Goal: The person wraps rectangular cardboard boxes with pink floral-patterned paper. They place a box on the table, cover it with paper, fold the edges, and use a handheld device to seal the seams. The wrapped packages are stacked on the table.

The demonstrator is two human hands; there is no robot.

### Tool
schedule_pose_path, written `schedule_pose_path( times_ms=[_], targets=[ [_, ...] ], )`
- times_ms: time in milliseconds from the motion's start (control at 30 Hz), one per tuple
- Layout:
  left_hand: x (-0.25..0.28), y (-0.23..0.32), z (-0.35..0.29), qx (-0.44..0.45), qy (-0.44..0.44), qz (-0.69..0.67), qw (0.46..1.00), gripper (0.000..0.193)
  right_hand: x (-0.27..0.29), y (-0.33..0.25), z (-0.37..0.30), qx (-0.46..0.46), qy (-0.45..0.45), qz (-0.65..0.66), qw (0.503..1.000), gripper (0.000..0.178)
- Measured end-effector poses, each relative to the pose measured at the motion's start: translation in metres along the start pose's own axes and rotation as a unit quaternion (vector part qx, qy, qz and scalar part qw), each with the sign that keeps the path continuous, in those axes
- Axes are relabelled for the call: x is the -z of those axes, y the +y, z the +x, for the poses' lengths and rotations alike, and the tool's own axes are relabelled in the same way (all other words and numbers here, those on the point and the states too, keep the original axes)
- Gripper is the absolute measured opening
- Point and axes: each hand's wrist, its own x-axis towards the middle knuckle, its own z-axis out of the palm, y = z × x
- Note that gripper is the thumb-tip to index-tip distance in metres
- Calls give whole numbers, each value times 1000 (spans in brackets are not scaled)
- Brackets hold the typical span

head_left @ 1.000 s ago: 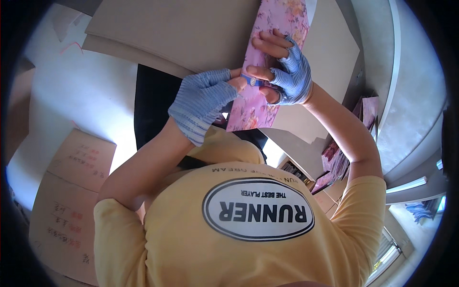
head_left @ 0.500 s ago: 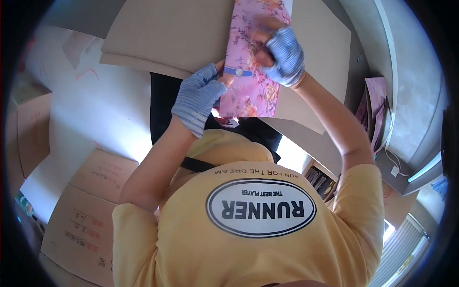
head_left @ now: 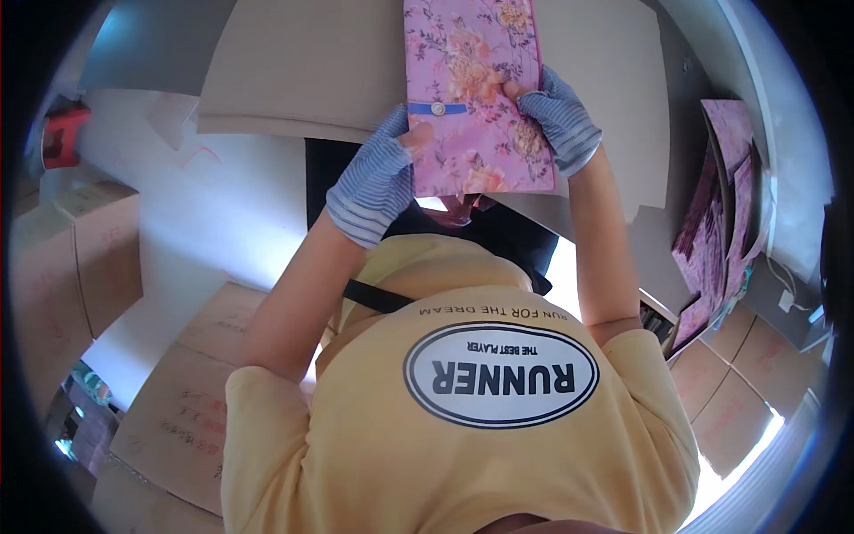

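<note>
A flat pink notebook with a flower print is held up over a cardboard surface at the top centre. A short blue strap with a round silver snap lies across its left edge. My left hand, in a blue-and-white striped fingerless glove, grips that edge just below the strap, thumb on the front and fingers hidden behind. On the opposite edge my right hand, gloved alike, pinches the notebook with its thumb on the printed face; its other fingers are out of sight behind.
Large brown cardboard spreads beneath and behind the notebook. Cardboard boxes stand at the left, with more boxes at the lower right. Pink floral panels lean by the right wall, near a white cable.
My right hand, blurred over the notebook's upper front before, now holds its right edge. The notebook has turned to show more of its face. My left hand keeps its grip.
</note>
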Motion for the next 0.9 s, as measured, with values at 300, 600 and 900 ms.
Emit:
schedule_pose_path(
  times_ms=[300,600,900],
  targets=[
    [1,-11,0,-27,-14,44,999,69,14,-8,-5,35,-95,90,991,56],
    [-26,10,-42,-273,38,671,688,88,18,38,-8,167,-200,265,928,48],
    [5,16,-33,-140,239,128,952,51,-78,58,-34,373,168,-589,698,44]
  ],
)
